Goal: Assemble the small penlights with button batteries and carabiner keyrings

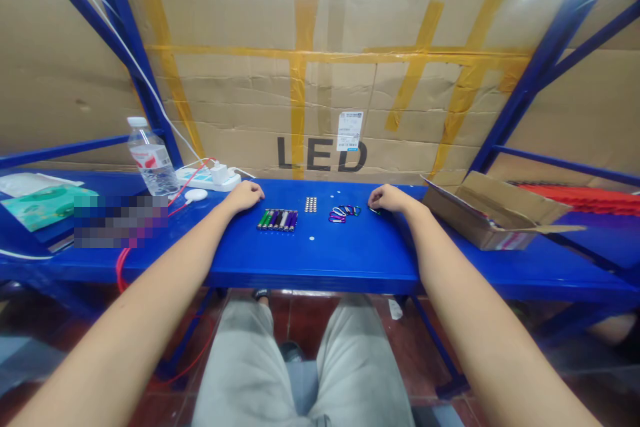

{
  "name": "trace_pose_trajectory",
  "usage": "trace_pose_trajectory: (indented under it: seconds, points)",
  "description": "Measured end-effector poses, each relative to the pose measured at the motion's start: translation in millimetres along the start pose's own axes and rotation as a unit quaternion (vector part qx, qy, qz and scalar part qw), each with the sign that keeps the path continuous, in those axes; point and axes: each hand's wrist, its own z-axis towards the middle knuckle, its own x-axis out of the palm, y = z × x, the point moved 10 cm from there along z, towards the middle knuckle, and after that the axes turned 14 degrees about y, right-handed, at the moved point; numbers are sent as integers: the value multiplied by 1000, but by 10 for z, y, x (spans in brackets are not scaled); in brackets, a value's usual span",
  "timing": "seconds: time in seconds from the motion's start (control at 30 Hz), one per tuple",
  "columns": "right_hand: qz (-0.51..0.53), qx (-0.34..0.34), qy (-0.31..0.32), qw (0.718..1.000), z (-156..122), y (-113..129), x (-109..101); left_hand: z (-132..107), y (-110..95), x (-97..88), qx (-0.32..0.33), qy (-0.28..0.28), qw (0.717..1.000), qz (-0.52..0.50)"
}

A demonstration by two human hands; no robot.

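Note:
My left hand (246, 195) rests on the blue table with its fingers curled in; nothing shows in them. Close by on its right lies a row of small flashlights (277, 220) in green, purple, black and silver. Button cells (311, 205) stand in a tight block at the middle. To the right of them is a loose cluster of coloured carabiners (344, 213). My right hand (387, 198) is on the table beyond the carabiners, fingertips pinched down over a small dark greenish piece. The fingers cover most of that piece, so its kind is unclear.
An open cardboard box (493, 213) stands right of my right arm, with red material (580, 199) behind. At left are a water bottle (151, 159), a white power strip (200, 178) and red cables (121, 260). A large cardboard sheet (240, 100) closes off the back.

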Motion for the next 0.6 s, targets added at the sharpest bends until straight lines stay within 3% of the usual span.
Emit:
trace_pose_trajectory:
  seconds: [0.33,0.6]
  points:
    - [-25,32,41,998,-114,75,71,30,22,2,-5,5,1000,15]
    - [-67,38,30,997,-97,147,86,17,6,3,-3,2,1000,9]
